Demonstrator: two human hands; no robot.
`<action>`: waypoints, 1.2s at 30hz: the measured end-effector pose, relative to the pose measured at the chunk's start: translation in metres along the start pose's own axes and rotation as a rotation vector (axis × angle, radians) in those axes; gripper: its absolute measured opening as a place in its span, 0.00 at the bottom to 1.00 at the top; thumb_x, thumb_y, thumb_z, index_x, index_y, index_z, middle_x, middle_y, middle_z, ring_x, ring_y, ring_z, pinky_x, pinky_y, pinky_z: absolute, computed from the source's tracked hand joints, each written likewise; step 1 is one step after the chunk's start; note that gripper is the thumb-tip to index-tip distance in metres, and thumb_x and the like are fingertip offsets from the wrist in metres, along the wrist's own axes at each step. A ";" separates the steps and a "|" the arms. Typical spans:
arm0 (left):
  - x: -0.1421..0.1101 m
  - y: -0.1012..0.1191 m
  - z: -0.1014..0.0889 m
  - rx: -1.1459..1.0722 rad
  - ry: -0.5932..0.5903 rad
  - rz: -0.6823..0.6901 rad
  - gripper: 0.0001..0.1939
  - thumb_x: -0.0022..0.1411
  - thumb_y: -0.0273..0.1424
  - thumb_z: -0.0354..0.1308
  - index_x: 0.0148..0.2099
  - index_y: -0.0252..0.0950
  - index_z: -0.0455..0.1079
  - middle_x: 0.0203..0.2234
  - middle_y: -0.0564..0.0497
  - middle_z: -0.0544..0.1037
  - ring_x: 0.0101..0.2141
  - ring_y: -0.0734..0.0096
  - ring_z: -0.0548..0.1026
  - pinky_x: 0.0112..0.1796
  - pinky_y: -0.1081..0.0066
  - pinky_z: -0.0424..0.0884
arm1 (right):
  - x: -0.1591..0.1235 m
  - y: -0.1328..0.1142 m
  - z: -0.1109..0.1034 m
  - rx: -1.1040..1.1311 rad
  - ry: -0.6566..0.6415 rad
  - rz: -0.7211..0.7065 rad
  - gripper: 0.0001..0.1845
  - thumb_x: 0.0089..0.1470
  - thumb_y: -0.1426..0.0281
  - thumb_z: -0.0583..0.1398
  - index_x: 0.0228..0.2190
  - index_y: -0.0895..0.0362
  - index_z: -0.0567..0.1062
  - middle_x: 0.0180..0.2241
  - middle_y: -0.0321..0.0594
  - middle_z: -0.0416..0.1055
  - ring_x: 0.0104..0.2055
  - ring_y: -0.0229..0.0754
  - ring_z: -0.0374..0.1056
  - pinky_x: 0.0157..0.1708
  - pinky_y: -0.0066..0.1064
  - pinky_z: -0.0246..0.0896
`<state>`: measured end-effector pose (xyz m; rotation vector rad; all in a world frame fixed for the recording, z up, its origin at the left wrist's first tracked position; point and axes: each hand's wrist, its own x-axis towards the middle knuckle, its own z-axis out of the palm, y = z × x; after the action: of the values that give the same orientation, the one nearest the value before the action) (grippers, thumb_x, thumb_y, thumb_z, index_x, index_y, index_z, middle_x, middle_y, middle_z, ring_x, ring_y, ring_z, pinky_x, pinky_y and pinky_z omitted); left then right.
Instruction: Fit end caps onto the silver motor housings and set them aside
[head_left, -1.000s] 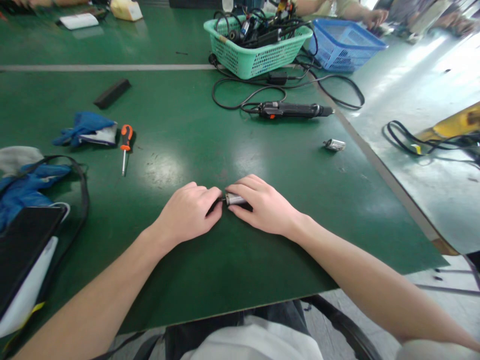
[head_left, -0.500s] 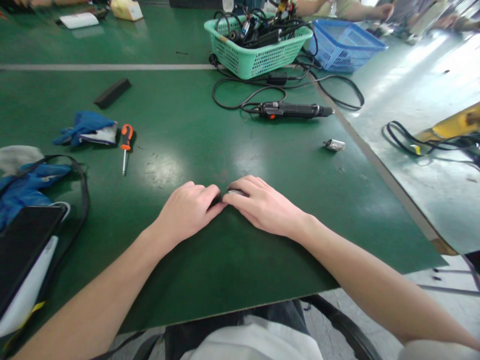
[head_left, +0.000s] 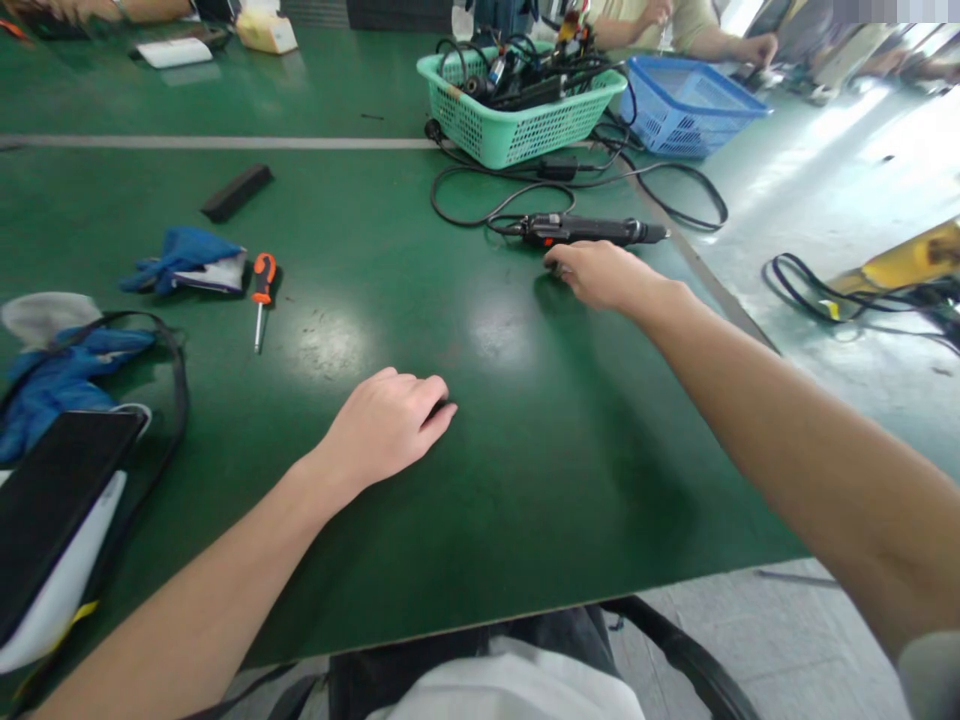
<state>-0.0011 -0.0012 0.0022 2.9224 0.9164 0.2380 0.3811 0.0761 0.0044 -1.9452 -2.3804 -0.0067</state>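
Note:
My left hand [head_left: 391, 425] rests on the green tabletop with its fingers curled. A dark patch shows between thumb and forefinger; whether it is an object or shadow I cannot tell. Farther forward and to the right, my right hand [head_left: 604, 275] is closed, palm down, just above the table. A small dark thing [head_left: 555, 268] sticks out at its fingertips, too little of it showing to name. Just beyond that hand lies a black electric screwdriver [head_left: 585, 229] with a cable. My right hand and forearm cover the spot where a small metal cylinder was lying.
A screwdriver [head_left: 262, 295], blue gloves [head_left: 191, 260] and a dark block [head_left: 238, 193] lie left. A phone [head_left: 67, 500] lies near left. At the back stand a green basket [head_left: 517, 130] of cabled tools and a blue basket [head_left: 686, 110]. Other people's arms show beyond.
My right hand has left my left hand and reached forward and right, close to the electric screwdriver. My left hand has stayed nearly in place. The view has shifted slightly.

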 end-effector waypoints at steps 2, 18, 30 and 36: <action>0.000 0.000 0.000 0.003 0.007 0.003 0.13 0.74 0.35 0.52 0.39 0.36 0.73 0.27 0.50 0.79 0.28 0.67 0.75 0.37 0.64 0.68 | 0.003 0.037 -0.003 -0.056 -0.032 0.077 0.18 0.69 0.74 0.56 0.55 0.69 0.76 0.51 0.61 0.78 0.48 0.46 0.75 0.46 0.39 0.59; 0.001 0.002 0.001 -0.006 -0.010 -0.020 0.11 0.74 0.35 0.52 0.40 0.36 0.72 0.28 0.49 0.80 0.30 0.63 0.77 0.38 0.63 0.68 | -0.110 0.059 0.001 0.109 0.101 0.248 0.23 0.72 0.65 0.53 0.60 0.61 0.75 0.55 0.61 0.76 0.55 0.54 0.72 0.52 0.43 0.61; -0.002 -0.001 -0.051 -0.318 -0.207 -0.326 0.16 0.70 0.47 0.55 0.45 0.41 0.74 0.29 0.55 0.80 0.28 0.68 0.76 0.31 0.69 0.65 | -0.113 -0.036 0.034 0.081 0.414 0.236 0.22 0.71 0.63 0.48 0.55 0.55 0.75 0.48 0.55 0.75 0.54 0.59 0.69 0.59 0.53 0.62; -0.075 -0.033 -0.102 0.145 0.109 -0.666 0.24 0.68 0.46 0.55 0.56 0.32 0.70 0.52 0.40 0.77 0.53 0.49 0.74 0.55 0.54 0.68 | -0.116 -0.036 0.035 0.094 0.436 0.232 0.23 0.70 0.60 0.49 0.55 0.54 0.76 0.49 0.56 0.75 0.54 0.60 0.68 0.58 0.55 0.62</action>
<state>-0.0978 -0.0146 0.0894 2.5408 1.9112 0.2905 0.3673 -0.0434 -0.0359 -1.9245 -1.8437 -0.2721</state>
